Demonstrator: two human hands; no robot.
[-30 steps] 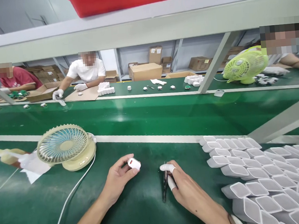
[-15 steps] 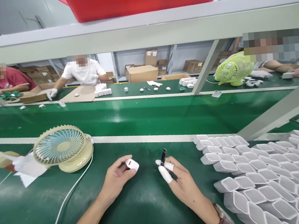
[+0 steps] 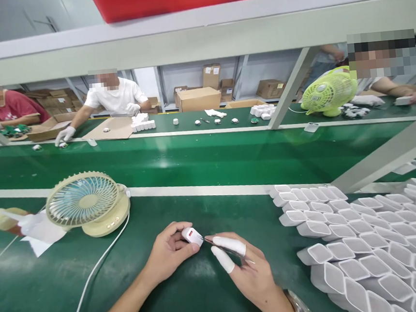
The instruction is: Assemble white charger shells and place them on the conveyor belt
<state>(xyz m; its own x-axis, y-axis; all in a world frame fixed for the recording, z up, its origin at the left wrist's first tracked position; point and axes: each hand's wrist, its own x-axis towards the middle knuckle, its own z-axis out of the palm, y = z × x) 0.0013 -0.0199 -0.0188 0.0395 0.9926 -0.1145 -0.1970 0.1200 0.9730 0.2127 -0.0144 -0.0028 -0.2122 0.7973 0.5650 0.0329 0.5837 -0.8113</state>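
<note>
My left hand [image 3: 170, 251] is closed on a small white charger [image 3: 192, 235] with a red USB slot in its end face, which is turned up toward me. In my right hand [image 3: 249, 269], white finger cots cover the thumb and a finger, which pinch slim dark tweezers [image 3: 219, 245]. The tips of the tweezers point left and reach the right side of the charger; whether they touch it I cannot tell. Both hands are above the green work surface [image 3: 184, 299].
Rows of open white housings [image 3: 369, 253] fill the right side. A cream fan [image 3: 88, 203] with its cable and a bottle [image 3: 7, 219] stand at left. Beyond lies a green conveyor belt [image 3: 194, 162], with co-workers behind it. A sloping post [image 3: 385, 150] rises at right.
My right hand has moved left and turned the tweezers from pointing upward to lying sideways at the charger. My left hand has shifted slightly right. Small parts on the belt have moved right.
</note>
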